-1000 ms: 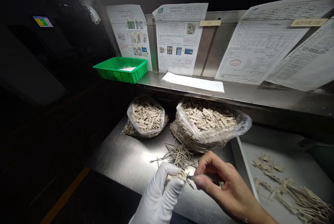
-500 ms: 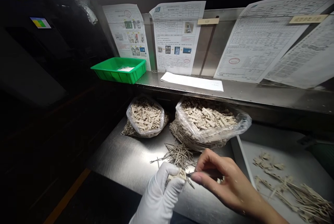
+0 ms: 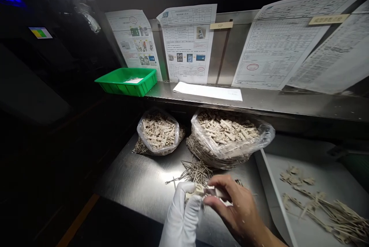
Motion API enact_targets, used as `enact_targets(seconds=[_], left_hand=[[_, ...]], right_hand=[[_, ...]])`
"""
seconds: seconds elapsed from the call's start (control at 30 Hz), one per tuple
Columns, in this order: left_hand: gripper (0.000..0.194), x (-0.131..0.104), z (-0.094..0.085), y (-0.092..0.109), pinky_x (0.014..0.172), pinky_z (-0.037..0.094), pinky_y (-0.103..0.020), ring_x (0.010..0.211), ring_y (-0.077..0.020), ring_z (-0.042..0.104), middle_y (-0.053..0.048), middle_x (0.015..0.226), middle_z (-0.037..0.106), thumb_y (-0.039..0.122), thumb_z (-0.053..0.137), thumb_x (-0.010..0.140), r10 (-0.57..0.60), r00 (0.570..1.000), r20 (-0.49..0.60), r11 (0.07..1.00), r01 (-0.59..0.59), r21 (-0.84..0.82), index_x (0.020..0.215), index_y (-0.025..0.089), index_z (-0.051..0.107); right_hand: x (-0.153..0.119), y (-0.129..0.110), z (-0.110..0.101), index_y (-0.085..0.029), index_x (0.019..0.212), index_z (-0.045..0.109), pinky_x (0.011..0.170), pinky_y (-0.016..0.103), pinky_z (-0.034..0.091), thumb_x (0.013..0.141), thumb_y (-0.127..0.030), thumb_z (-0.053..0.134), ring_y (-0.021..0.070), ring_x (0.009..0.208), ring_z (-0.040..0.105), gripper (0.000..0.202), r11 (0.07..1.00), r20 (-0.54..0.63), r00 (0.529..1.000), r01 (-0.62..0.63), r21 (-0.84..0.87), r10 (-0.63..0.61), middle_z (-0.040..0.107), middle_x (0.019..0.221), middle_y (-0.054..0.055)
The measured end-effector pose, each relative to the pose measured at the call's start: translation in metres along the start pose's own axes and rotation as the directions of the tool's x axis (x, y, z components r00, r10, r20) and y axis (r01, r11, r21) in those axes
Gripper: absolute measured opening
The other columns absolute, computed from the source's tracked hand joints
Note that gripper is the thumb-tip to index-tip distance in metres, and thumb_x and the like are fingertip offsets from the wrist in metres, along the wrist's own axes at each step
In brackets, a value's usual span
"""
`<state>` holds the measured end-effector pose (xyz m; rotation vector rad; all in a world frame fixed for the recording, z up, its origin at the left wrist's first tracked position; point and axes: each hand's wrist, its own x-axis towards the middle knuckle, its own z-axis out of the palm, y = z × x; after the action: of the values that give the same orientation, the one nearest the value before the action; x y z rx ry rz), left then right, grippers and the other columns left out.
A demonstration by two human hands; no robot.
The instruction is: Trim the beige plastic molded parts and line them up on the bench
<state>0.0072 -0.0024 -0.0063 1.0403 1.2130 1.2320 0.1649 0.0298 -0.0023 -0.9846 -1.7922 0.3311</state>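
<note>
My left hand (image 3: 182, 216), in a white glove, pinches a small beige plastic part (image 3: 198, 189) between thumb and fingers. My bare right hand (image 3: 238, 204) is closed on a slim knife-like tool (image 3: 219, 193), whose narrow dark end meets the part's right side. Fingers partly hide the tool, so its exact kind is unclear. Just beyond both hands lies a heap of thin sprue sticks (image 3: 196, 171) on the metal table (image 3: 135, 179).
Two clear bags, a smaller one (image 3: 158, 151) and a larger one (image 3: 230, 154), hold many beige parts. On the right a grey tray (image 3: 269, 185) contains sprues and pieces. A shelf (image 3: 259, 99) above carries a green bin (image 3: 121, 87) and folded paper (image 3: 207, 91).
My right hand has shifted left, closer to my left hand, and turned, showing more of the tool. The part stays in my left hand. The whole view has shifted slightly.
</note>
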Motion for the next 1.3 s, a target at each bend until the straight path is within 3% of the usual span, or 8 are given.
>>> enact_targets(seconds=[0.13,0.23,0.3,0.6,0.73,0.87,1.03,1.3], left_hand=[[0.052,0.004,0.0,0.001,0.065,0.047,-0.029,0.068,-0.0185,0.06,-0.003,0.074,0.066,0.07,0.062,0.091,-0.037,0.999,0.004,0.999,0.037,-0.022,0.091,0.019,0.07],[0.054,0.005,0.002,0.002,0.066,0.045,-0.029,0.067,-0.0168,0.057,-0.002,0.073,0.063,0.072,0.061,0.091,-0.045,0.998,0.033,0.999,0.046,-0.027,0.088,0.019,0.069],[0.055,0.006,0.003,0.002,0.064,0.042,-0.028,0.063,-0.0142,0.05,0.001,0.071,0.058,0.073,0.059,0.092,-0.036,0.997,0.069,0.998,0.039,-0.047,0.086,0.019,0.067],[0.058,0.009,0.0,0.012,0.052,0.026,-0.023,0.048,-0.0077,0.032,0.009,0.052,0.045,0.077,0.059,0.089,-0.128,0.971,0.204,0.975,0.161,-0.155,0.089,0.018,0.061],[0.059,0.008,-0.002,0.018,0.054,0.032,-0.024,0.049,-0.0078,0.033,0.01,0.052,0.043,0.078,0.068,0.082,-0.185,0.977,0.105,0.967,0.2,-0.157,0.088,0.019,0.061],[0.053,0.003,-0.004,0.015,0.064,0.041,-0.028,0.059,-0.0119,0.045,0.005,0.063,0.051,0.074,0.064,0.088,-0.068,0.995,-0.073,0.996,0.071,0.048,0.093,0.021,0.068],[0.048,0.0,-0.004,0.007,0.075,0.045,-0.034,0.074,-0.0192,0.059,-0.002,0.082,0.067,0.07,0.058,0.094,-0.002,0.992,-0.125,0.988,0.021,0.15,0.098,0.023,0.069],[0.031,0.0,-0.005,-0.002,0.07,0.046,-0.031,0.07,-0.0167,0.058,0.001,0.077,0.062,0.049,0.052,0.105,0.173,0.983,-0.061,0.962,-0.155,0.224,0.097,0.023,0.065]], right_hand=[[-0.004,0.002,0.0,-0.021,0.072,0.059,0.046,0.019,0.038,0.105,-0.038,0.062,0.0088,0.05,0.05,0.037,0.974,0.041,0.983,-0.185,0.13,0.181,0.055,0.06,-0.005],[-0.001,-0.002,-0.004,-0.024,0.106,0.072,0.049,0.018,0.04,0.102,-0.034,0.064,0.0095,0.053,0.048,0.013,0.89,0.138,0.931,-0.365,0.272,0.339,0.055,0.066,-0.006],[0.004,-0.006,-0.005,-0.029,0.123,0.071,0.052,0.018,0.043,0.097,-0.037,0.072,0.0099,0.057,0.05,0.028,0.844,0.226,0.904,-0.422,0.332,0.363,0.057,0.07,-0.006],[0.005,-0.008,-0.008,-0.022,0.083,0.061,0.05,0.018,0.044,0.103,-0.042,0.063,0.0108,0.058,0.056,0.028,0.871,0.284,0.88,-0.445,0.209,0.381,0.063,0.07,-0.003],[0.007,-0.008,-0.017,-0.025,0.117,0.053,0.06,0.021,0.052,0.108,-0.032,0.052,0.0128,0.067,0.067,0.011,0.958,0.229,0.932,-0.287,-0.008,0.281,0.069,0.083,-0.002],[0.019,-0.016,-0.03,-0.023,0.112,0.059,0.062,0.024,0.047,0.108,-0.018,0.051,0.0128,0.068,0.066,0.011,0.978,0.224,0.975,0.057,-0.2,-0.011,0.071,0.085,-0.001],[0.043,-0.036,-0.05,-0.018,0.109,0.072,0.069,0.034,0.042,0.11,-0.015,0.041,0.0178,0.073,0.067,0.031,0.814,0.285,0.919,0.377,-0.441,-0.271,0.078,0.096,0.005],[0.059,-0.054,-0.051,-0.015,0.091,0.079,0.068,0.037,0.044,0.108,-0.005,0.032,0.0178,0.07,0.07,0.051,0.686,0.341,0.856,0.516,-0.513,-0.389,0.081,0.086,0.006]])
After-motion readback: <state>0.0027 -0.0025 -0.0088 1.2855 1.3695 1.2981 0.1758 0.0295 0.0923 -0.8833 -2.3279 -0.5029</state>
